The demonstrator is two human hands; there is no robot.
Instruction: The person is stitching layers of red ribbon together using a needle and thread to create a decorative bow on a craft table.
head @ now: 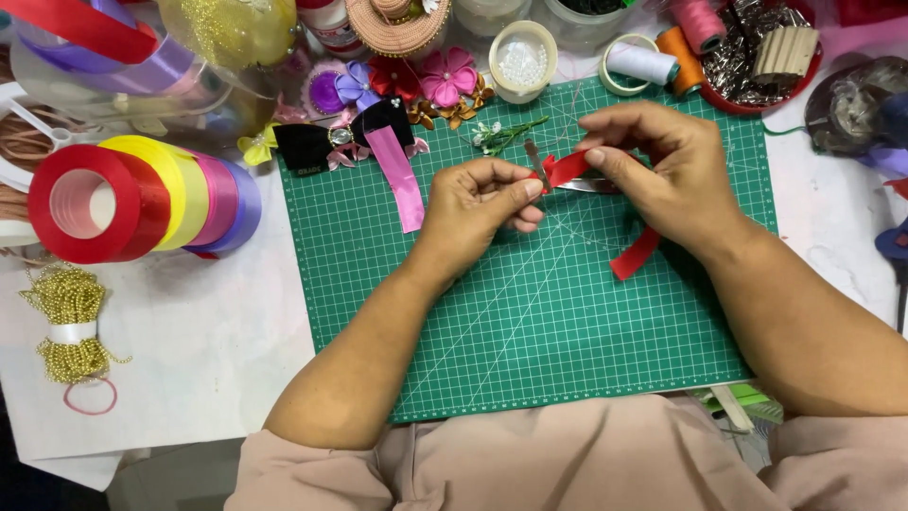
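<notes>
Both my hands work over a green cutting mat [473, 312]. My left hand [478, 203] pinches one end of a red ribbon [567, 168] and a thin metal clip between thumb and fingers. My right hand [653, 170] grips the same ribbon from the other side, folding it over the clip. The ribbon's loose tail [634, 254] hangs out below my right wrist onto the mat.
A pink ribbon strip [402, 185], a black bow [326, 142] and fabric flowers [445, 76] lie at the mat's top. Ribbon rolls [132, 199] stand left, a gold bead coil [71, 322] below them. Thread spools [653, 57] and a red dish of clips [757, 57] sit top right.
</notes>
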